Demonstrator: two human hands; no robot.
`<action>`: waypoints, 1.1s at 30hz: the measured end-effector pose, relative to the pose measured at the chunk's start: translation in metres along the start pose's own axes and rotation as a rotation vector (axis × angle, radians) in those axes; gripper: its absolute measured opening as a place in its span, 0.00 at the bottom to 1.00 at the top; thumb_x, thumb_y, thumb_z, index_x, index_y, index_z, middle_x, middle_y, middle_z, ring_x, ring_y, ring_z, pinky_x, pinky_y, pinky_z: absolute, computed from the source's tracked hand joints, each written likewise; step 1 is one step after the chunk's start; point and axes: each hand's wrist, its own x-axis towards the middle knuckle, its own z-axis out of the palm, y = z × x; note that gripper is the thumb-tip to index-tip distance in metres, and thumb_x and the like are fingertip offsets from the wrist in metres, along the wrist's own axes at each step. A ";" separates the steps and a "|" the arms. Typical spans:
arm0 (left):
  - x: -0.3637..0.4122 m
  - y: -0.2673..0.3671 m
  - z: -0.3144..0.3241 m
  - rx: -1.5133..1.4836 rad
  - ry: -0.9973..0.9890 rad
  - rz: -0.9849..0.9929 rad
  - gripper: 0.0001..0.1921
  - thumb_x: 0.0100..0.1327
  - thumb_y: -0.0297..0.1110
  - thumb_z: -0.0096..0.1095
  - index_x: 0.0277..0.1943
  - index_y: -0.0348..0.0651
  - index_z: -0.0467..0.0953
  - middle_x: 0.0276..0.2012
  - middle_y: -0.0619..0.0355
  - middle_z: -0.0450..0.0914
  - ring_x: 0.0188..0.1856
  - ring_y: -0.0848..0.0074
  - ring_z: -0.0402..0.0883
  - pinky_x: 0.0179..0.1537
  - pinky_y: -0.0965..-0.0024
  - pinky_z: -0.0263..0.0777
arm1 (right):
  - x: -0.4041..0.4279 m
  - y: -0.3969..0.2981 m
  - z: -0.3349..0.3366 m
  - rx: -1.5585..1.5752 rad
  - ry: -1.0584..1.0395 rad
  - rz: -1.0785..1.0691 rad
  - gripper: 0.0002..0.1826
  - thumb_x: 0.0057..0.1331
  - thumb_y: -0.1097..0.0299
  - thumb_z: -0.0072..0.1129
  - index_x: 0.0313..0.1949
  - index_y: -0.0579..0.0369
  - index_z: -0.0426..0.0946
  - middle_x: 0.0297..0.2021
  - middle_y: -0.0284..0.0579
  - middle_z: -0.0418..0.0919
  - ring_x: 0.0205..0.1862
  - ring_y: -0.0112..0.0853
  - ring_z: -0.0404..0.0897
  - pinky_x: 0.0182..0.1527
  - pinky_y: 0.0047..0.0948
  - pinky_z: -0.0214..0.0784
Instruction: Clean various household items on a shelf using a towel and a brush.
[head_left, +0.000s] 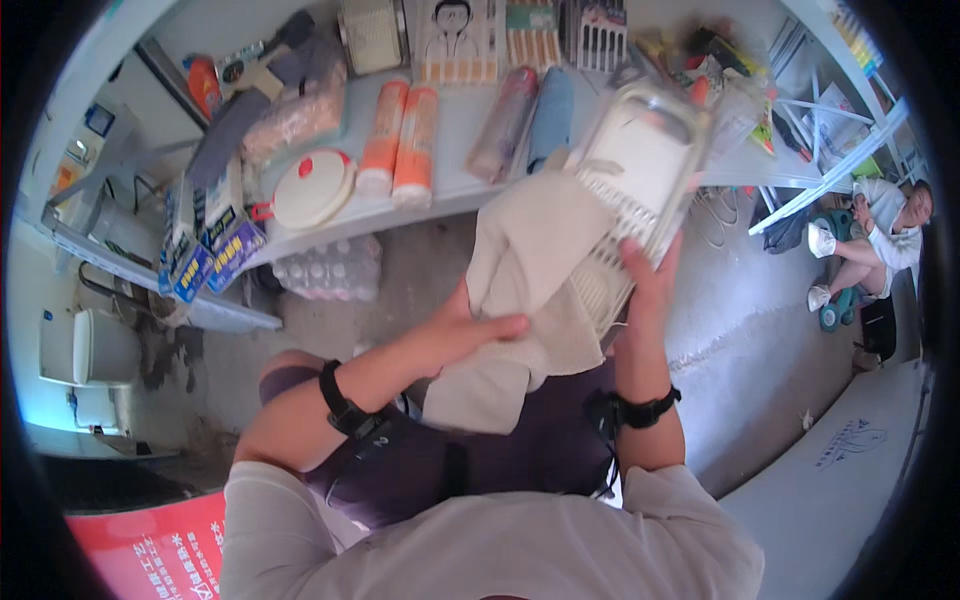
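Note:
My left hand (472, 330) grips a beige cloth (536, 240), its thumb lying across the folds. The cloth hangs over my lap and drapes against a white grater (645, 157) with slotted and ridged areas. Around the grater's lower right edge my right hand (652, 277) is closed, thumb on its front face. The grater is tilted, its top end reaching over the shelf edge. Part of its lower left side is hidden behind the cloth. What looks like clear packaging or a clear frame surrounds its upper part.
On the metal shelf (457, 176) stand a round white lidded container (313, 187), two orange-and-white rolls (397, 142), a folded blue umbrella (551, 116) and several boxes (214, 251). Packed bottles (330, 268) sit beneath. A person (885, 236) sits at the right. A toilet (105, 346) is at the left.

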 end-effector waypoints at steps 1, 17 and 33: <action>0.000 0.002 0.001 -0.027 -0.003 -0.018 0.38 0.60 0.28 0.66 0.69 0.43 0.51 0.61 0.54 0.68 0.60 0.69 0.71 0.58 0.63 0.69 | 0.005 -0.002 -0.002 0.042 0.028 -0.047 0.36 0.61 0.74 0.57 0.66 0.56 0.52 0.56 0.50 0.69 0.56 0.36 0.72 0.58 0.34 0.67; 0.005 0.031 -0.029 -0.553 0.000 0.160 0.33 0.59 0.27 0.67 0.66 0.39 0.58 0.55 0.54 0.74 0.53 0.72 0.77 0.53 0.68 0.75 | -0.002 0.007 0.004 0.433 0.000 0.047 0.26 0.71 0.63 0.45 0.64 0.62 0.57 0.61 0.53 0.66 0.61 0.44 0.69 0.64 0.47 0.60; 0.013 -0.006 -0.002 0.404 0.259 0.467 0.30 0.61 0.32 0.63 0.64 0.35 0.61 0.54 0.50 0.73 0.51 0.71 0.75 0.50 0.68 0.70 | -0.031 0.034 0.019 -0.261 -0.025 -0.182 0.27 0.63 0.73 0.60 0.59 0.60 0.58 0.54 0.46 0.66 0.54 0.32 0.69 0.57 0.30 0.62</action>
